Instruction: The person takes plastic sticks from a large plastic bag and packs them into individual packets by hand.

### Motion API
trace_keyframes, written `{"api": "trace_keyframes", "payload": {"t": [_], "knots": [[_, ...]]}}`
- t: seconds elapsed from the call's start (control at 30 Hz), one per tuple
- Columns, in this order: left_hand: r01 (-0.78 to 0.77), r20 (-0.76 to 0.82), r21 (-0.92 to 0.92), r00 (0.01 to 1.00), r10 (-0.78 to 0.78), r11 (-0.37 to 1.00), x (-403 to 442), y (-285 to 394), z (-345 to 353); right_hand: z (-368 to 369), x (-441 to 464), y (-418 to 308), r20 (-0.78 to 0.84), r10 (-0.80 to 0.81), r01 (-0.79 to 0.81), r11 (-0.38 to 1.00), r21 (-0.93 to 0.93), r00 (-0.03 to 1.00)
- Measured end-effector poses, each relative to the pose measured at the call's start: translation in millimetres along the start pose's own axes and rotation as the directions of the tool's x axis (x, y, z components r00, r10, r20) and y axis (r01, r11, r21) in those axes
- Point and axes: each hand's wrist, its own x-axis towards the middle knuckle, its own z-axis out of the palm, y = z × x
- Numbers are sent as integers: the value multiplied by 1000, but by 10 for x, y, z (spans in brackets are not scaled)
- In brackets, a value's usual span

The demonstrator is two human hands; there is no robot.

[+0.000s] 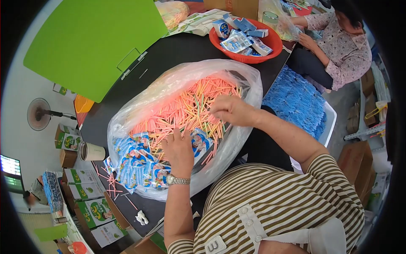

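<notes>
With the right hand (230,110), hovering low over the heap, with fingers curled in and tips drawn close, perhaps for picking at thin pieces; cannot tell whether on anything; with the left hand (179,154), reaching down into the near part of the heap, with fingers slightly parted and tips partly lost among the sticks; cannot tell whether clamped on one; just beside it, a blue printed packet (201,144), lying on the sticks within easy reach.

Under both hands, thin pink, yellow and green sticks (169,108), spread inside a big clear plastic bag (249,80) with edges rolled open, likely to stop loose ones from scattering; to the left, more blue packets (137,163), overlapping in the same bag, probably grouped to stay apart from the sticks.

Farther out on the dark worktop (173,51), a few stray sticks (112,184) and a paper cup (91,152); at the far side, a red basket (245,57) of packets, contained by its raised rim; beyond the right arm, a white tub (332,120) heaped with blue pieces, and another person (342,46), seated.
</notes>
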Motion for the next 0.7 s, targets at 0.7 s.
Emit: {"api": "trace_keyframes", "payload": {"t": [0.7], "knots": [[431, 365, -873, 888, -280, 229, -158, -10, 128, -40, 22, -330, 82, 321, -282, 648, 707, 944]]}}
